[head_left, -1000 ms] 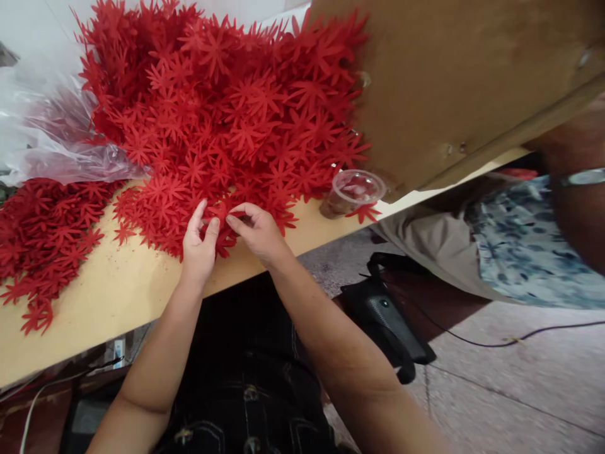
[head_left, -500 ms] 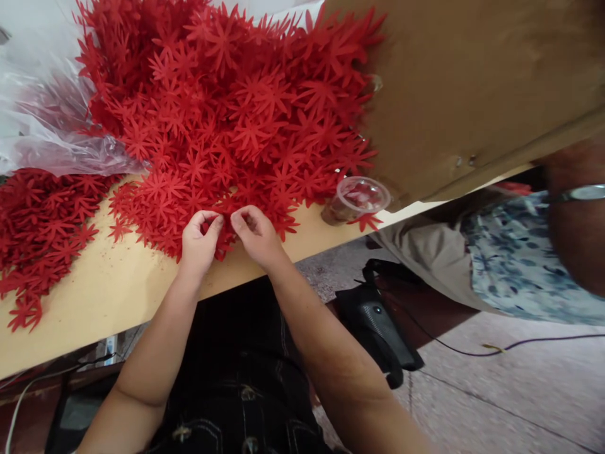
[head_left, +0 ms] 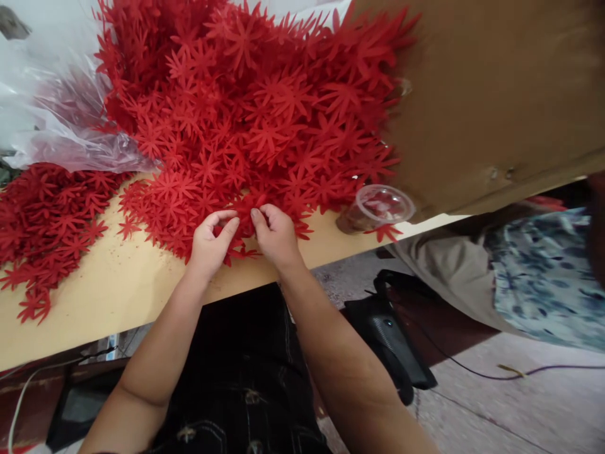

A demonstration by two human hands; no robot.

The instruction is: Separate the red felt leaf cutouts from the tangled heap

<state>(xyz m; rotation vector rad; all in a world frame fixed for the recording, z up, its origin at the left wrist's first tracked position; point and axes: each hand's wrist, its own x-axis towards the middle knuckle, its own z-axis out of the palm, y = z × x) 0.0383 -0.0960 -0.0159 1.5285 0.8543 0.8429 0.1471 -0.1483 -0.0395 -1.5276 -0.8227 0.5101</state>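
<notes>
Between the fingertips of the left hand (head_left: 211, 244) and the right hand (head_left: 277, 234), a red flower-shaped cutout (head_left: 246, 228) lay low at the front of the large red heap (head_left: 246, 126), close to the surface's near edge. Its petals spread in several directions, some toward that edge; the hands partly hid it, so its long axis could not be told. The left grip was narrow, thumb and forefinger nearly meeting; the right grip was narrow too, its thumb tip against the red. Whether either one pinched the cutout could not be told.

The large heap ran widest from left to right. The smaller red heap (head_left: 47, 221) slanted down toward the lower left, narrowing to a point, with a plastic bag (head_left: 80, 135) above it. A clear cup (head_left: 362, 214) stood near the front edge, a loose red flower (head_left: 385, 232) just beside it, and a brown cardboard box (head_left: 482, 101) lay beyond to the right.

Below the surface, a blue-and-white item (head_left: 112, 347) bore marks too small to read.

The surface (head_left: 123, 287) showed a bare wedge between the smaller heap and the left hand, and a thinner strip from the right hand to the cup.
</notes>
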